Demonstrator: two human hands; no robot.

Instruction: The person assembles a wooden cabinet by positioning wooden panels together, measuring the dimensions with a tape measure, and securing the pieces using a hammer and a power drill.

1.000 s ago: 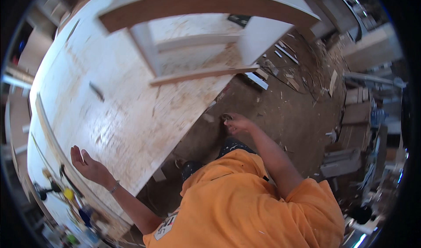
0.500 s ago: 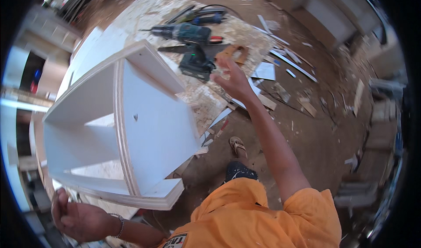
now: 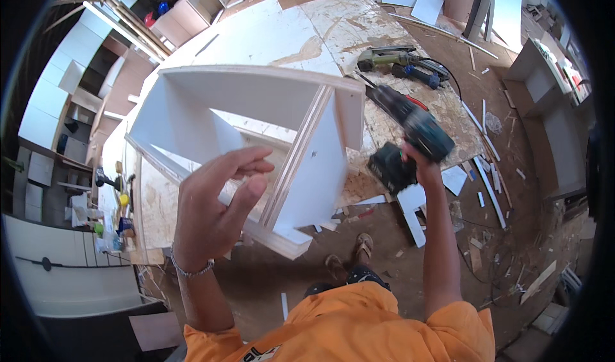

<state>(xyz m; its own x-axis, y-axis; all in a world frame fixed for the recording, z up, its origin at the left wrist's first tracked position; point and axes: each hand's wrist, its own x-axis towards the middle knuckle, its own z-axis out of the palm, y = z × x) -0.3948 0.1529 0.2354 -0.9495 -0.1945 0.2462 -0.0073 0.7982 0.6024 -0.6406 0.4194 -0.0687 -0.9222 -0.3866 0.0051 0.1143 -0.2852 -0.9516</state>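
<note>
My right hand (image 3: 418, 159) grips a dark green cordless drill (image 3: 407, 135) and holds it in the air, its bit pointing toward the corner of a white plywood cabinet box (image 3: 256, 125). The box lies on its side on a chipboard worktable (image 3: 333, 29), its open face toward me. My left hand (image 3: 214, 208) is raised in front of the box's near edge, fingers apart and holding nothing. A bracelet sits on that wrist.
Two more power tools (image 3: 400, 61) with cables lie on the worktable behind the drill. Offcuts and white strips (image 3: 413, 211) litter the dirt floor at right. My sandalled feet (image 3: 349, 259) stand below. White panels (image 3: 506, 3) lean at the back right, shelves at left.
My right hand has picked the drill up off the table and brought it toward the box. My left hand has let go of the box's low edge and risen in front of it.
</note>
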